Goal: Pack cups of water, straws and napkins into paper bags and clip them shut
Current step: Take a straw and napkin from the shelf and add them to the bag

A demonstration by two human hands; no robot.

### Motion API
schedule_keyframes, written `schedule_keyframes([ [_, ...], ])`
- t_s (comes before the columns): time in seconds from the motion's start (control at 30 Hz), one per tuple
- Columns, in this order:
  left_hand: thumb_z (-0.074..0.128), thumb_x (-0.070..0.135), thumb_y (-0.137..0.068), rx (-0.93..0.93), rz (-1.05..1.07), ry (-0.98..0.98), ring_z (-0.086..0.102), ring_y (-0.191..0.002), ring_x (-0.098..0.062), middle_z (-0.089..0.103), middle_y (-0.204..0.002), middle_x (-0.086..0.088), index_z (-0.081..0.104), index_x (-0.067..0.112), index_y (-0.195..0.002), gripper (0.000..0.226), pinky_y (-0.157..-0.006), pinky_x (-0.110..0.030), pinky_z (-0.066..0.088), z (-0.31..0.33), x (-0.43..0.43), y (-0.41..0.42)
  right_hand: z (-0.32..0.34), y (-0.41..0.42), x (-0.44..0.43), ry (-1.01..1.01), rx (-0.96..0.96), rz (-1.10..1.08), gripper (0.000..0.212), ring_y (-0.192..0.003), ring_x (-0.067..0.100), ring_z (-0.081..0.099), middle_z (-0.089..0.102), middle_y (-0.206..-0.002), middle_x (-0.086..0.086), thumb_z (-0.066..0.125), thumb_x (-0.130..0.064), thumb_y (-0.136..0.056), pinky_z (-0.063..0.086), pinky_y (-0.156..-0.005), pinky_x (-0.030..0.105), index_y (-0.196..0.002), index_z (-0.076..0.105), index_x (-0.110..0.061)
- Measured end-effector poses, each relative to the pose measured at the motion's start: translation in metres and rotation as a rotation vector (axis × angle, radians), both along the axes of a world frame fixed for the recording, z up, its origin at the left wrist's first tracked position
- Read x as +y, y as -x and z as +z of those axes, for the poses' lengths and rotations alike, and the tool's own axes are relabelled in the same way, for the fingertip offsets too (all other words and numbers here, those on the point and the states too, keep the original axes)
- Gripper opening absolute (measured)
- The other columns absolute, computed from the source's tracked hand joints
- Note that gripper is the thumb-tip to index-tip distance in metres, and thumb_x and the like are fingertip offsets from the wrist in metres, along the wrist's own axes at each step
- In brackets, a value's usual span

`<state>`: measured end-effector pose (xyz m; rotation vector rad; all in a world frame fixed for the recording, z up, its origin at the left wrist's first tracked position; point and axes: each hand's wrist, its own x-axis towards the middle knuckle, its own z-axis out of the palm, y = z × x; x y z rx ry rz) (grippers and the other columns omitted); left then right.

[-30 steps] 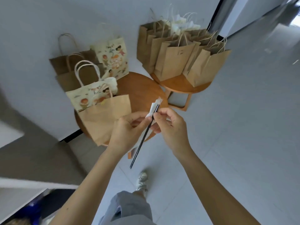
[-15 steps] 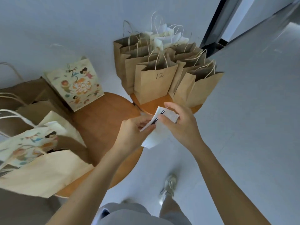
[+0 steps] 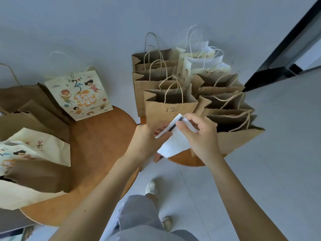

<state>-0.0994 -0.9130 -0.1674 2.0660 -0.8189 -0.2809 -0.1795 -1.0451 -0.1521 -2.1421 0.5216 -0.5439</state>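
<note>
Your hands have carried the bundle away from the larger round table (image 3: 97, 145) and up against the bag marked 12 (image 3: 171, 108), which filled far less of the view half a second ago. A second back the straw (image 3: 175, 125) hung long and bare below your fingers. Now only a short dark stretch of it shows, with the napkin (image 3: 175, 145) folded along it.

Your left hand (image 3: 147, 140) has its fingers curled in, pinching the lower fold of the napkin. Your right hand (image 3: 199, 136) pinches the straw's upper end between thumb and forefinger, with paper under the thumb. Holding both ends that way keeps the two pieces together as one packet, likely so they go in with a single drop. Whether the straw is fully rolled inside or merely laid against the fold is hard to tell from this angle.

Bag 12 stands upright with its mouth open at the front of the cluster on the small round table (image 3: 187, 160), the nearest one to reach. The bundle sits just in front of it and below its rim, not yet inside. Over on the larger table a printed bag (image 3: 79, 96) already wears a paper clip (image 3: 73, 75) at its top, so that side looks like the finished pile.
</note>
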Motion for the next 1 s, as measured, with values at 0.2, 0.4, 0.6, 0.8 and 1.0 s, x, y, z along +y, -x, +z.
schedule_keyframes([
  [0.2, 0.066, 0.021, -0.085, -0.112, 0.066, -0.155, 0.062, -0.095, -0.007, 0.067, -0.104, 0.006, 0.063, 0.022, -0.116, 0.032, -0.081, -0.02, 0.051, -0.017, -0.038, -0.085, -0.007, -0.072, -0.065, 0.189, -0.118, 0.105, 0.023, -0.085, -0.011, 0.051, 0.062, -0.087, -0.007, 0.061, -0.025, -0.084, 0.038, -0.065, -0.001, -0.096, 0.067, -0.006],
  [0.4, 0.058, 0.02, -0.091, -0.198, 0.135, -0.306, 0.057, -0.105, -0.016, 0.065, -0.113, 0.001, 0.064, 0.02, -0.117, 0.027, -0.075, -0.017, 0.04, -0.035, -0.071, -0.143, 0.004, -0.122, -0.115, 0.3, -0.193, 0.115, 0.033, -0.09, 0.007, 0.054, 0.069, -0.089, 0.009, 0.053, -0.03, -0.085, 0.038, -0.07, -0.002, -0.095, 0.068, -0.003],
  [0.6, 0.054, 0.021, -0.092, -0.139, 0.137, -0.501, 0.039, -0.122, -0.019, 0.062, -0.119, 0.001, 0.062, 0.024, -0.119, 0.028, -0.09, -0.03, 0.039, -0.07, -0.095, -0.164, 0.01, -0.138, -0.149, 0.277, -0.294, 0.073, 0.027, -0.074, 0.001, 0.048, 0.059, -0.076, -0.001, 0.055, -0.025, -0.084, 0.037, -0.067, 0.001, -0.082, 0.065, 0.0],
  [0.8, 0.058, 0.034, -0.087, -0.108, 0.144, -0.64, 0.012, -0.137, -0.025, 0.046, -0.138, 0.003, 0.043, 0.025, -0.135, 0.051, -0.107, -0.044, 0.025, -0.073, -0.11, -0.161, 0.012, -0.146, -0.176, 0.202, -0.337, 0.099, 0.024, -0.075, 0.002, 0.048, 0.056, -0.078, -0.003, 0.056, -0.022, -0.082, 0.037, -0.07, 0.003, -0.082, 0.064, 0.0],
  [1.0, 0.062, 0.07, -0.069, -0.05, -0.015, -0.999, -0.03, -0.136, -0.035, -0.014, -0.156, 0.004, -0.013, 0.022, -0.147, 0.118, -0.112, -0.053, -0.003, -0.083, -0.109, -0.154, 0.004, -0.15, -0.185, 0.123, -0.369, 0.177, 0.022, -0.075, -0.002, 0.051, 0.057, -0.078, -0.004, 0.056, -0.022, -0.083, 0.039, -0.07, 0.004, -0.083, 0.064, -0.001],
])
